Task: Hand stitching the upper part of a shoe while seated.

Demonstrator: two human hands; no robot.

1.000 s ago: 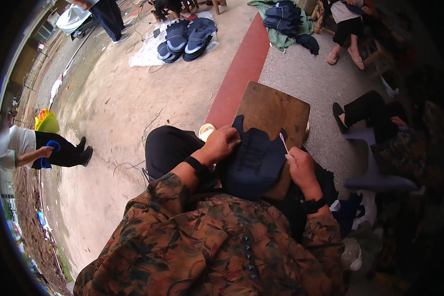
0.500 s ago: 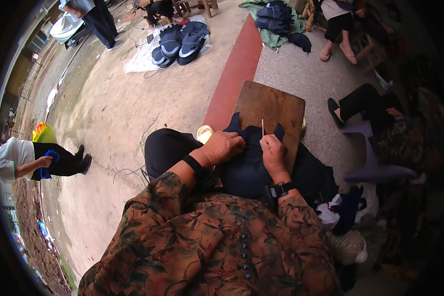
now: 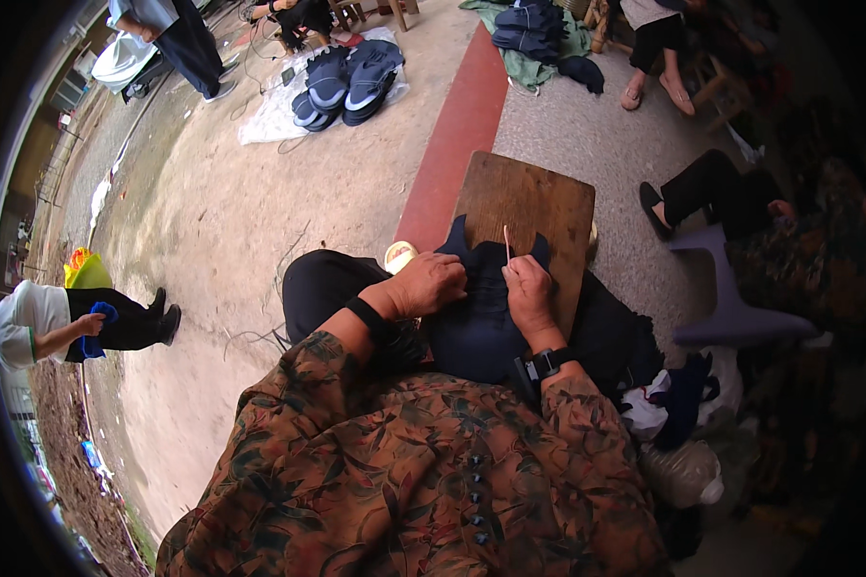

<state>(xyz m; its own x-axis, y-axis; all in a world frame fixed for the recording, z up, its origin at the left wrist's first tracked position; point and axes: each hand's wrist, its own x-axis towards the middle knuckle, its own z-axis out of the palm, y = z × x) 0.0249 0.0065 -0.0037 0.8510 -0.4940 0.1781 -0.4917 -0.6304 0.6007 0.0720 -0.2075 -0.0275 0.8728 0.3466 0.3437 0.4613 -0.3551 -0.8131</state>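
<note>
Left hand [image 3: 433,284] lies palm down on the dark blue cloth piece [image 3: 476,322], fingers curled and pressing its left edge flat; it grips nothing else. A black band sits on that wrist. Just beyond the knuckles, a little to the left, a small round pale cup [image 3: 398,255] stands on the ground beside the person's black-trousered knee [image 3: 322,284].

Under and between both hands the cloth piece spreads across the lap, its far end lying on the wooden board [image 3: 534,207], which slopes away from the hands toward the red strip [image 3: 457,135] on the pavement.

Right hand [image 3: 529,293] rests on the cloth just beside the left, nearly touching it, with fingers pinched shut around a thin pale stick [image 3: 506,242] that stands upright above the fingertips against the board. A black watch [image 3: 547,363] is on this wrist.

Further right of that hand, a lilac plastic stool [image 3: 731,308] stands on the gravel, with another person's black-clad leg [image 3: 702,188] beyond it. Below it lies a heap of dark and white cloth [image 3: 669,404].
</note>
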